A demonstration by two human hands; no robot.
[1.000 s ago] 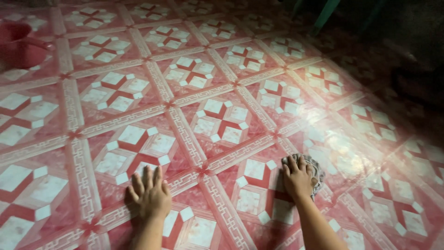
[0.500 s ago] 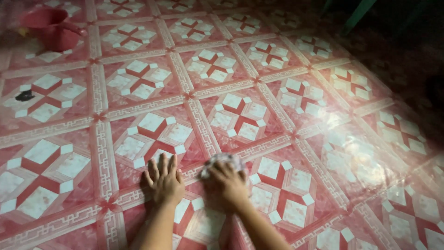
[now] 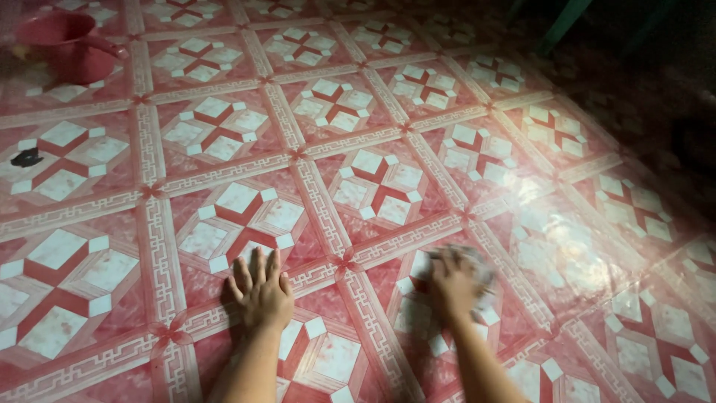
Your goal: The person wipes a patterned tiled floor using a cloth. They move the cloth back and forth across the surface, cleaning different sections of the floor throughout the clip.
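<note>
Pale cloth point(image 3: 477, 287) pressed to the floor point(image 3: 373, 186) under the right hand point(image 3: 453, 283), low and right of centre in the view, mostly covered by the hand and blurred. Lying on a red-and-white patterned tile, over the white squares of its middle. Right hand palm down on top of the cloth, fingers bent over it; too blurred to tell how tightly closed around it. Forearm reaching in from the bottom edge.

Left hand point(image 3: 261, 295) well apart from the cloth, to its left, flat on the floor with fingers spread and straight, holding nothing. Resting across a border strip between two tiles, fingertips just reaching the white squares of the tile ahead.

Floor covered in square tiles, each with a red cross and white squares in the middle and a pale key-pattern border, set in diagonal rows. Shiny patch of reflected light on the tiles to the right of the cloth.

Red plastic tub point(image 3: 63, 45) with a handle standing far off at the top left corner. Small dark spot point(image 3: 27, 157) on a tile at the left edge. Top right of the view in deep shadow.
</note>
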